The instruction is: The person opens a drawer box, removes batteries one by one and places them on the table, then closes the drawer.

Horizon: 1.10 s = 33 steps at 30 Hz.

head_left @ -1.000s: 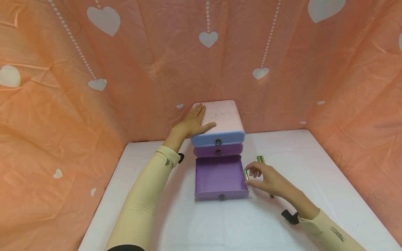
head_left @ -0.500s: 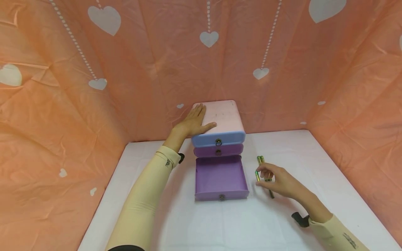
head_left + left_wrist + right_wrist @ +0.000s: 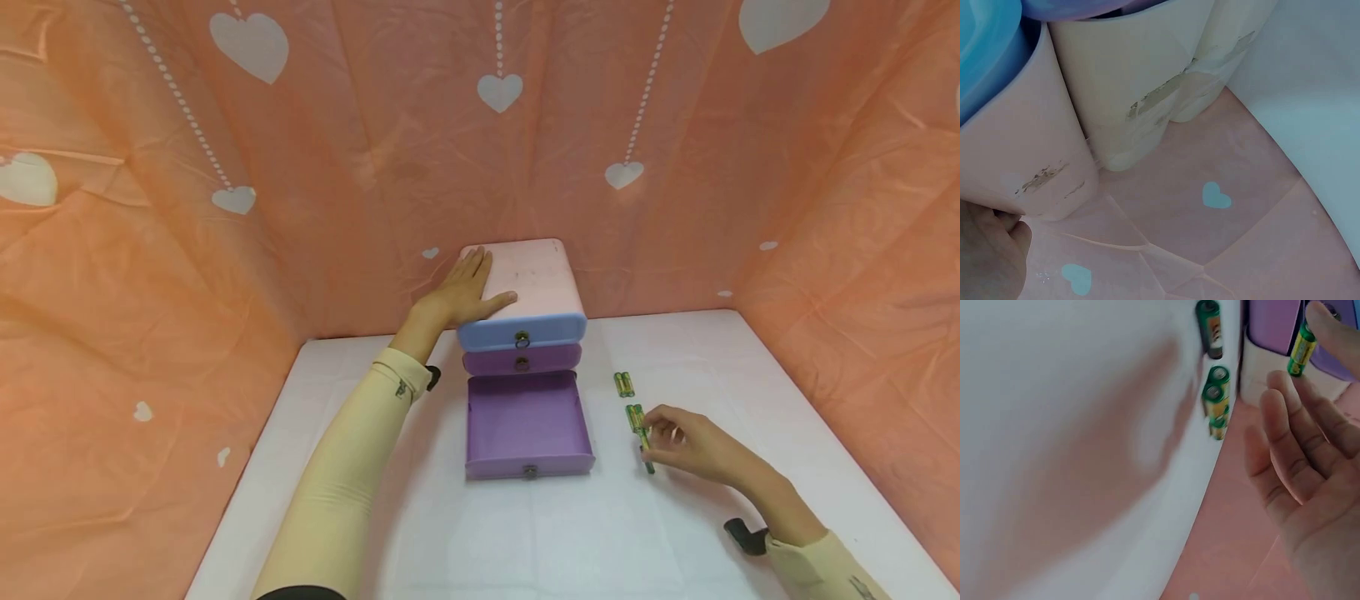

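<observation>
My left hand [image 3: 461, 296] rests flat on the pink top of a small drawer cabinet [image 3: 536, 279], fingers straight, thumb spread. The bottom purple drawer [image 3: 528, 468] is pulled out; the blue drawer [image 3: 487, 335] and another purple drawer [image 3: 491, 360] sit above it. To the right, my right hand [image 3: 693, 446] pinches a green and yellow battery [image 3: 1302, 350] between thumb and fingertip, the other fingers loosely bent. Beside it on the table lie a pair of batteries [image 3: 624, 384], another pair [image 3: 633, 417] nearer me, and a single battery [image 3: 649, 467] partly behind the held one.
The white-covered table [image 3: 450, 533] meets an orange-pink cloth [image 3: 405, 167] with white hearts at the back and sides. The cabinet's back stands close to that cloth. Scuff marks [image 3: 1160, 97] show on the cabinet's side in the left wrist view.
My right hand has moved right, away from the drawer's right wall, carrying the battery over near the others. The left hand and the drawers have stayed in place.
</observation>
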### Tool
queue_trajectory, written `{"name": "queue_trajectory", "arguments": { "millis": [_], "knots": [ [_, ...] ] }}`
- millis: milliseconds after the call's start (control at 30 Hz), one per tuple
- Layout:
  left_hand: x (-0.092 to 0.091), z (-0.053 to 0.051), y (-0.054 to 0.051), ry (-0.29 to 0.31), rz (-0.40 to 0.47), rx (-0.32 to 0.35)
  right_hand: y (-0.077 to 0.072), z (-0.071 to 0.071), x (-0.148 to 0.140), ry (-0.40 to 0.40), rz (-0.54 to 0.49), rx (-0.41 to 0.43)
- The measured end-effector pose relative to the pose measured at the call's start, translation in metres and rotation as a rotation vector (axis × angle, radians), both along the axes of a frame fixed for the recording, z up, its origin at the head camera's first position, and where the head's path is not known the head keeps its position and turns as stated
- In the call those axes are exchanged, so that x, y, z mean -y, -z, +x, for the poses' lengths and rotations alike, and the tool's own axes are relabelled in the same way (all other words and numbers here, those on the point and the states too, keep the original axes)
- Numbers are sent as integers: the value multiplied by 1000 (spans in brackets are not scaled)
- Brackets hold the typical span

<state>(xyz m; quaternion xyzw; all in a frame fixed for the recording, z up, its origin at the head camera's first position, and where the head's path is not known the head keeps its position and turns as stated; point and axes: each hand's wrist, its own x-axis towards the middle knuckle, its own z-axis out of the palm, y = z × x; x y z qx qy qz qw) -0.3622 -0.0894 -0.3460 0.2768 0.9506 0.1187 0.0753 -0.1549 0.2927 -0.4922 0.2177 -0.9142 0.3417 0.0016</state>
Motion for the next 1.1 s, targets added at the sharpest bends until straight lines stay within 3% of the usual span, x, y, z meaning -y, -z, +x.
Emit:
{"name": "queue_trajectory", "arguments": {
  "millis": [367, 1100],
  "knots": [
    [0, 1, -2, 3, 3, 4, 13, 5, -15, -21, -9, 108],
    [0, 3, -4, -1, -20, 10, 21, 4, -12, 0, 12, 189]
  ]
}}
